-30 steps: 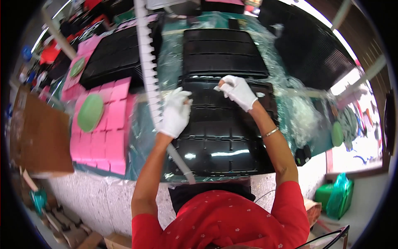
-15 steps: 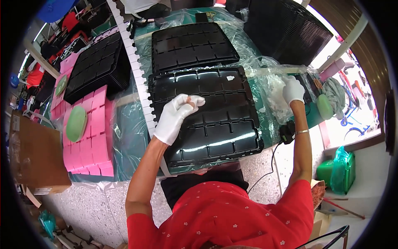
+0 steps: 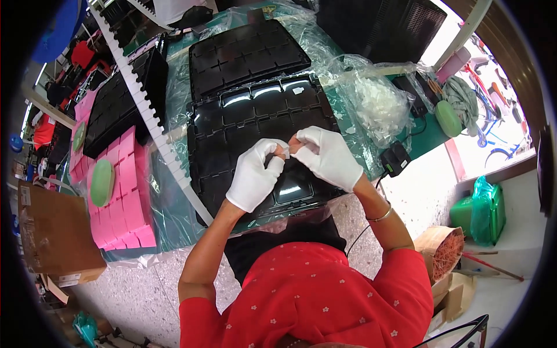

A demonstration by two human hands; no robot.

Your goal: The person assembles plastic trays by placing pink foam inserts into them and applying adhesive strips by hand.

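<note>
Both my hands wear white gloves with bare fingertips and meet over the near black plastic tray, which is divided into shallow compartments. My left hand is closed in a pinch, and my right hand pinches from the other side. A small white piece shows between their fingertips; its exact kind is too small to make out. To the right of the tray lies a clear plastic bag filled with similar white pieces. One small white scrap rests on the tray's far part.
Behind lies another black tray. A white notched strip runs along the left. Pink sheets hold a green oval dish. At right are a black power adapter, another green dish and a grey cloth.
My right hand has come back from the bag of white pieces to my left hand over the tray. The view has shifted slightly.
</note>
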